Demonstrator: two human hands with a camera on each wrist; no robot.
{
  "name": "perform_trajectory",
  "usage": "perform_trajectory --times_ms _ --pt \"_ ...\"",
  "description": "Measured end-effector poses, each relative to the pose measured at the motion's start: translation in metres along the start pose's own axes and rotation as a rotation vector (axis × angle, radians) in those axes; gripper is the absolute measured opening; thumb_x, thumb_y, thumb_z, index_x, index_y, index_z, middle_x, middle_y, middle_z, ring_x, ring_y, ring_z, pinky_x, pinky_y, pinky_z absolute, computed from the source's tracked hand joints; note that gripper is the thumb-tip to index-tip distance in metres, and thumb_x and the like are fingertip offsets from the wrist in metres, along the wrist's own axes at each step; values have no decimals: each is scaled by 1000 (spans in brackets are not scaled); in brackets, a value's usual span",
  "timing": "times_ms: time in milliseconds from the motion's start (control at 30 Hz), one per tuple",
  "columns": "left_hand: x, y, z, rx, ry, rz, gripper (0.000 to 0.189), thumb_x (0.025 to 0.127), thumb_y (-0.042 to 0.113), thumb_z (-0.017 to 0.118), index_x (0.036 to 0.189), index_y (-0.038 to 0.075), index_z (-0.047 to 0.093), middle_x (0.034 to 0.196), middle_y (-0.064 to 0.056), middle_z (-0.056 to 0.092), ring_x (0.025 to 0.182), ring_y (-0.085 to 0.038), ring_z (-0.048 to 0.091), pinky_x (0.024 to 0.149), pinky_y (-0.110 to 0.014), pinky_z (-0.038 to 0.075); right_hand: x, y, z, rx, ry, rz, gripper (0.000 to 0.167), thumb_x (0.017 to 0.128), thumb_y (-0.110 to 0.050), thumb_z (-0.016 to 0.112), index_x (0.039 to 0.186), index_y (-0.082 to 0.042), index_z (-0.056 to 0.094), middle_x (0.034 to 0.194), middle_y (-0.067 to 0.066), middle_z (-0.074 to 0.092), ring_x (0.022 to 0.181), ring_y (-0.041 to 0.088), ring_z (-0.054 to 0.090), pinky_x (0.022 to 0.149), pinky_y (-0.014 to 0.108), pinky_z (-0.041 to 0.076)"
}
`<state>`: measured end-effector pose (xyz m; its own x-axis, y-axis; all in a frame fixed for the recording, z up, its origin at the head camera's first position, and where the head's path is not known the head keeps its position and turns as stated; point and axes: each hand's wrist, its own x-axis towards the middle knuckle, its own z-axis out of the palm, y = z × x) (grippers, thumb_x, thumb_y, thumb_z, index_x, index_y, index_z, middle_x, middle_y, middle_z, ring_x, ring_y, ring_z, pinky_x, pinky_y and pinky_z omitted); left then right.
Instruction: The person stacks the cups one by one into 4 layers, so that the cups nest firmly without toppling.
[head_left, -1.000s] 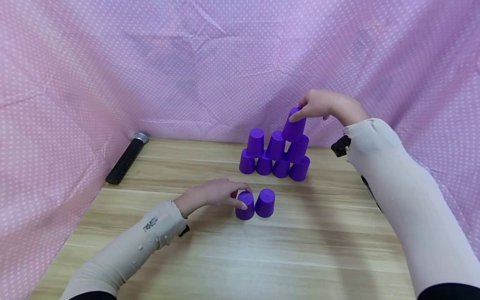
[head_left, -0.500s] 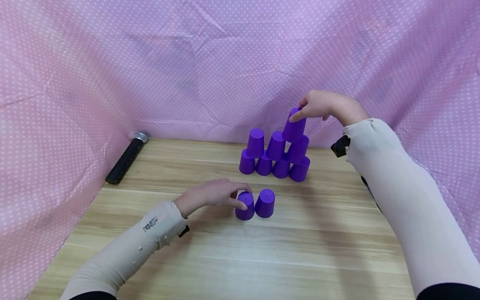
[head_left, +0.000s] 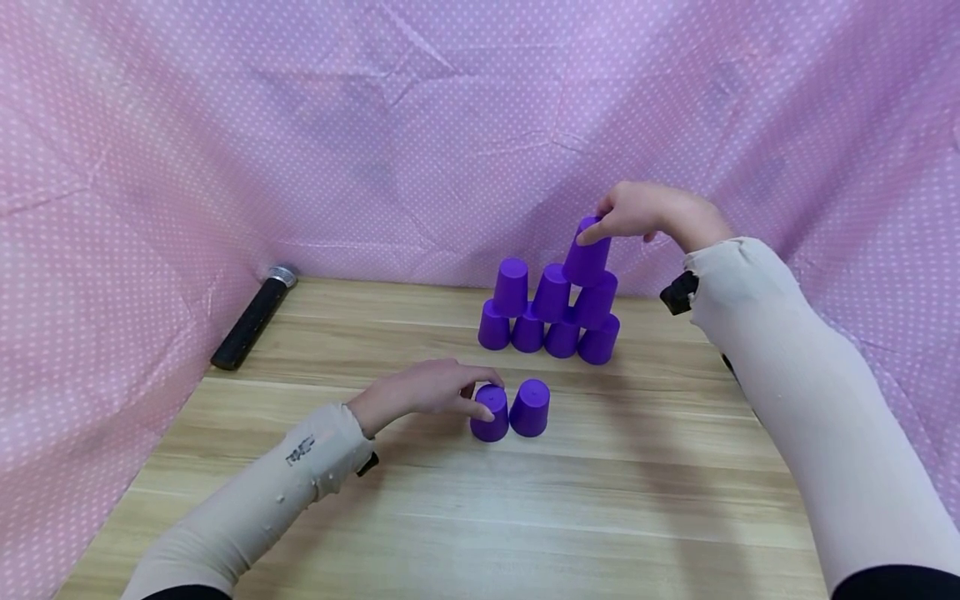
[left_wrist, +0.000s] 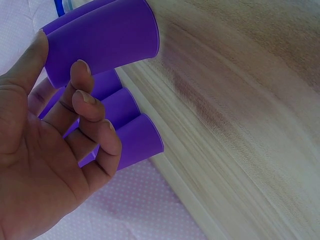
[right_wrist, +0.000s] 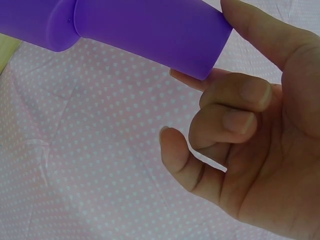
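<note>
In the head view my right hand (head_left: 647, 210) pinches an upside-down purple cup (head_left: 585, 265) near its base, thumb on one side and a finger on the other. That cup stands on the right part of a three-cup row, above a bottom row of several cups (head_left: 493, 327). My left hand (head_left: 431, 387) has thumb and finger round another upside-down purple cup (head_left: 489, 427) on the table, nearer to me. A matching cup (head_left: 531, 407) stands just to its right. In the right wrist view the pinched cup (right_wrist: 150, 32) meets the cup under it (right_wrist: 30, 22).
A black microphone (head_left: 255, 317) with a silver head lies at the table's back left. Pink dotted cloth (head_left: 420, 125) hangs behind and along the sides of the wooden table (head_left: 480, 517). The stacked cups stand close to the back edge.
</note>
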<state>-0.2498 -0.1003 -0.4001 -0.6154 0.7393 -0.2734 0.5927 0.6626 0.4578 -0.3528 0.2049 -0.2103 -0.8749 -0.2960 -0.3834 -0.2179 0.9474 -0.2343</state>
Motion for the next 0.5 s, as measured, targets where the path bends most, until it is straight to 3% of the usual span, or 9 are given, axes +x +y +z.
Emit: perform_trajectory --times_ms 267,400,500 --pt "0 0 1 -8 -1 -6 48 90 54 66 134 35 57 82 11 63 74 -9 57 69 -30 47 -1 2 1 17 9 -3 61 95 -51 61 130 -2 62 141 26 54 124 39 54 71 39 55" --pt "1 0 1 -8 0 -3 49 90 55 66 134 35 57 83 11 64 75 -9 58 69 -30 47 -2 3 2 26 28 -1 54 94 -53 62 118 -4 68 132 21 60 109 31 58 66 35 53" --pt "0 0 1 -6 0 -3 49 90 54 66 134 35 57 84 11 64 75 -9 58 69 -30 47 -3 3 2 25 33 5 56 93 -55 62 117 -5 69 128 18 61 96 26 56 63 32 51"
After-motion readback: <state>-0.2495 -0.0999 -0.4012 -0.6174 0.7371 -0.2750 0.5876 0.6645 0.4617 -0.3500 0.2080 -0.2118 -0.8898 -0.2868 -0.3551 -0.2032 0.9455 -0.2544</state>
